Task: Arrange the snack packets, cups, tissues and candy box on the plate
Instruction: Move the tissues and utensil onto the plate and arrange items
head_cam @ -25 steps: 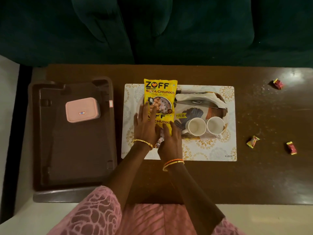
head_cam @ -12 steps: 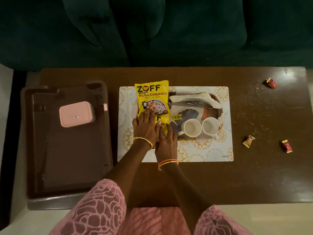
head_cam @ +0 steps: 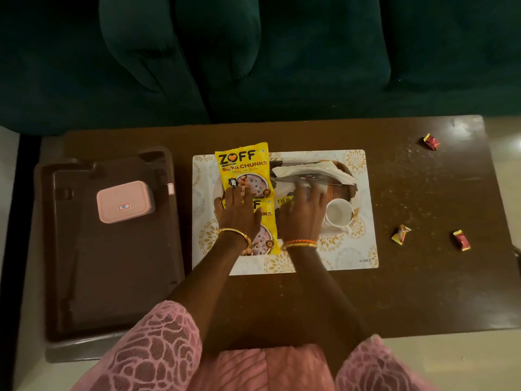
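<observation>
Packets [head_cam: 244,176] of soya chunks, a yellow strip of two joined pouches, lie along the left part of the plate [head_cam: 348,180], the upper end overhanging the rim onto the placemat [head_cam: 352,249]. The strip is judged light, thin and crinkly, with a slick film that would slide under a flat palm, so it is best taken by a sealed edge or at the seam between the pouches (a pinch there should not crush the contents). It is pressed flat by the left hand [head_cam: 239,213], whose fingers are laid out straight on it and curl round nothing. The right hand [head_cam: 303,213] lies just beside the strip over the plate's middle, fingers spread and blurred; whether anything is pinched beneath it cannot be told. A folded tissue [head_cam: 307,172], soft and easily disturbed, is seen across the plate's far side, and one white cup [head_cam: 338,214], rigid and breakable, sits just right of the right hand. The pink candy box [head_cam: 124,201] is well apart, on the brown tray [head_cam: 112,277] at the left of the surface [head_cam: 423,292]. Three wrapped sweets [head_cam: 400,235] are scattered at the right.
</observation>
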The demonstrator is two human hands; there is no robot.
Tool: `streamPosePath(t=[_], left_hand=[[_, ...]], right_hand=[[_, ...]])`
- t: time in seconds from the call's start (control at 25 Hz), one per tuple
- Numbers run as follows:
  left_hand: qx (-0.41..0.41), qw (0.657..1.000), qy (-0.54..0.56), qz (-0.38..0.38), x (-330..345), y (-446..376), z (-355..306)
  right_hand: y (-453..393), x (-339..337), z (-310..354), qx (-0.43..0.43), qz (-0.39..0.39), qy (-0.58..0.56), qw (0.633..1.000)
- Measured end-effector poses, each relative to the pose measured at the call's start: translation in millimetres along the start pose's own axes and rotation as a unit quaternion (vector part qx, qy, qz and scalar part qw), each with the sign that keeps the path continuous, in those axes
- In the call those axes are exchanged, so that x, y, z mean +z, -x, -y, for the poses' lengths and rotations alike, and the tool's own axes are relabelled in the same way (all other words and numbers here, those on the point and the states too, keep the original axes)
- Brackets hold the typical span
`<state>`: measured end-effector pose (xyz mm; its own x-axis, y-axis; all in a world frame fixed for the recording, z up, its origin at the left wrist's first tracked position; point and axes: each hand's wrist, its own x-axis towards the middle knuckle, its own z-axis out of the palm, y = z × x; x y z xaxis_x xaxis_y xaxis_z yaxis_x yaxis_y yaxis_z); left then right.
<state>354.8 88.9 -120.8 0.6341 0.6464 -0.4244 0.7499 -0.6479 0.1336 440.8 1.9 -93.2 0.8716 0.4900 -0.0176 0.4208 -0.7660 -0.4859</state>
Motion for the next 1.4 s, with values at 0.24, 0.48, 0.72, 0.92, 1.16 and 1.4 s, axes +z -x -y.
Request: streamPosePath(t=[0.24,0.48,0.72,0.92,1.16,1.4], left_hand=[[0.001,0.997,0.003,0.071,10.6,21.1,4.5],[0.008,0.996,-0.013,0.092,15.9,18.0,10.2],[0.014,0.994,-0.037,0.102,13.0,15.9,12.0],[0.009,0.996,0.005,0.089,3.2,23.4,9.4],[0.003,0.995,0.054,0.082,-3.9,30.1,7.6],[0.024,0.996,0.029,0.083,3.5,22.7,6.6]], right_hand=[[-96.6,-24.2,-35.5,-0.026,0.210,0.143,0.967],[-95.9,-16.0,-46.4,-0.071,0.235,0.110,0.963],[-91.3,-20.5,-45.9,-0.083,0.257,0.107,0.957],[-76.6,-28.1,-42.2,-0.069,0.205,0.117,0.969],[-76.5,-28.0,-41.0,-0.052,0.197,0.112,0.973],[-78.4,-21.8,-42.8,-0.031,0.198,0.085,0.976]])
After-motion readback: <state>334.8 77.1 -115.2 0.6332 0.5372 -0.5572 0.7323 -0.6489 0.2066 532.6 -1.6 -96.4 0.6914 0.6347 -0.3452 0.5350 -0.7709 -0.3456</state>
